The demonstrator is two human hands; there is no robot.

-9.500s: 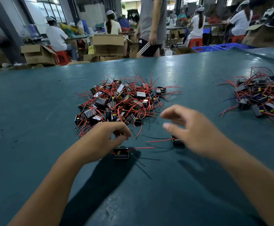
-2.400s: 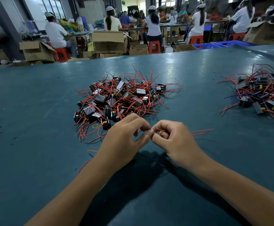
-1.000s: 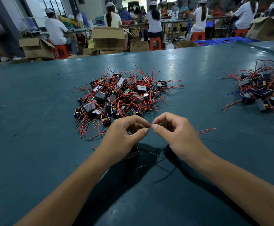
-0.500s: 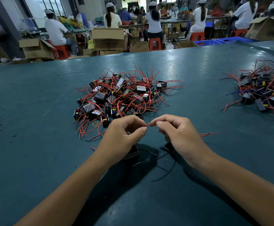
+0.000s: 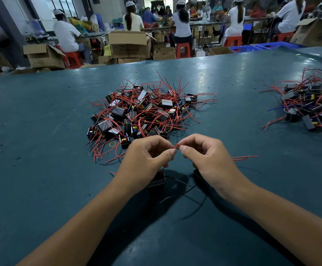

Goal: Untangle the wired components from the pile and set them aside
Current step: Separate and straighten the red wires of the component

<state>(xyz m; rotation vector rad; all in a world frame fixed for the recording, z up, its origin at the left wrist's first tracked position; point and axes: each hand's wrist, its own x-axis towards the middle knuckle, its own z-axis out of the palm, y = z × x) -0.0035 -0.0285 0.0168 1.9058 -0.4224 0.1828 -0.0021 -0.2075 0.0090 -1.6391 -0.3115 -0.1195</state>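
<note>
Near the pile (image 5: 144, 110), both hands' grips pinch a red wire (image 5: 177, 145)

seated workers (image 5: 181, 25) | cardboard boxes (image 5: 127, 44) | red stools (image 5: 183, 49) | blue crates (image 5: 252, 48)

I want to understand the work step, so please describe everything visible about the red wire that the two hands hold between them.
The red wire is thin and looks plastic-insulated. Only a short bent piece shows, raised above the green table just in front of the big pile. The left hand pinches it between thumb and forefinger on one side, the right hand likewise on the other, fingertips almost meeting. Where it runs beyond the hands is hidden.
</note>
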